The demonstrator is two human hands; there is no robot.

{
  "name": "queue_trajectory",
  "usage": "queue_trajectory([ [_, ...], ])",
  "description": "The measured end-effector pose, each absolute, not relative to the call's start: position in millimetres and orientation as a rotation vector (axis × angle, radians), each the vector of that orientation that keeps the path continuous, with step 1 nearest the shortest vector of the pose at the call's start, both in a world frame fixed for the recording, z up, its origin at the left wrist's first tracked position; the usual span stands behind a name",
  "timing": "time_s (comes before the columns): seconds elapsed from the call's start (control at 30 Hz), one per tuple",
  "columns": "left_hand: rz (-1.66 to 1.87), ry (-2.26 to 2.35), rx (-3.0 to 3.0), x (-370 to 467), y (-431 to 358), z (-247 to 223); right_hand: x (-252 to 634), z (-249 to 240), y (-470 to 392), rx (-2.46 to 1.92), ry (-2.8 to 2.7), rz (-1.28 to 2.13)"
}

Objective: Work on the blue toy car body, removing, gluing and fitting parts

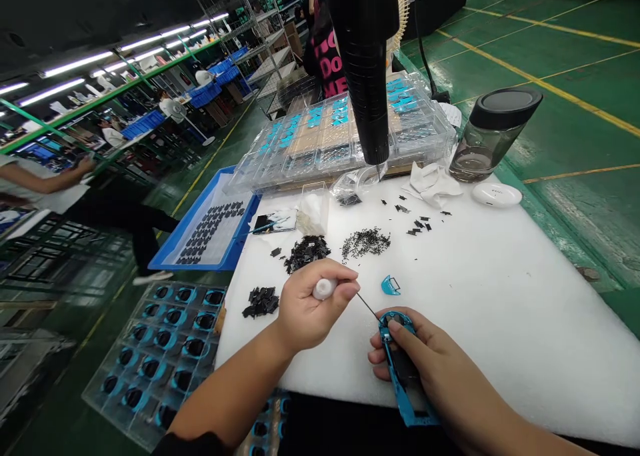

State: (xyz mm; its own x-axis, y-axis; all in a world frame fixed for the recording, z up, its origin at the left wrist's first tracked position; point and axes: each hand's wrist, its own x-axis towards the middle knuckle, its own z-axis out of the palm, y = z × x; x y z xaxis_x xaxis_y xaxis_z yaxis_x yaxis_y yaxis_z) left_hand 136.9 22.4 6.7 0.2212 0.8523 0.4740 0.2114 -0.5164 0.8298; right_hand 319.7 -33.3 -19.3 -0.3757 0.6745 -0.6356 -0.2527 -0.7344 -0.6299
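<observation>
White table (480, 263), bearing piles of black parts (307, 251). Left hand (309, 304), closed around the white handle of a thin tool (325, 289); right hand (425, 349), clamped on a blue-and-black device (400, 363) at the near edge, the tool's tip at its upper end. Small blue piece (390, 285), just beyond the device.

A lidded bottle (493, 133) is standing beside a white oval case (497, 195), while crumpled tissue (433, 184) is lying just left of them
</observation>
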Motion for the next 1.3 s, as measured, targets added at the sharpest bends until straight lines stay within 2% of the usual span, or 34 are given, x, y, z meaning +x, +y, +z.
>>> queue_trajectory([
  [1.3, 1.283, 1.042, 1.79, 136.5, 24.4, 5.2, 319.4, -17.0, -33.6, -1.233, -0.568, 2.135],
])
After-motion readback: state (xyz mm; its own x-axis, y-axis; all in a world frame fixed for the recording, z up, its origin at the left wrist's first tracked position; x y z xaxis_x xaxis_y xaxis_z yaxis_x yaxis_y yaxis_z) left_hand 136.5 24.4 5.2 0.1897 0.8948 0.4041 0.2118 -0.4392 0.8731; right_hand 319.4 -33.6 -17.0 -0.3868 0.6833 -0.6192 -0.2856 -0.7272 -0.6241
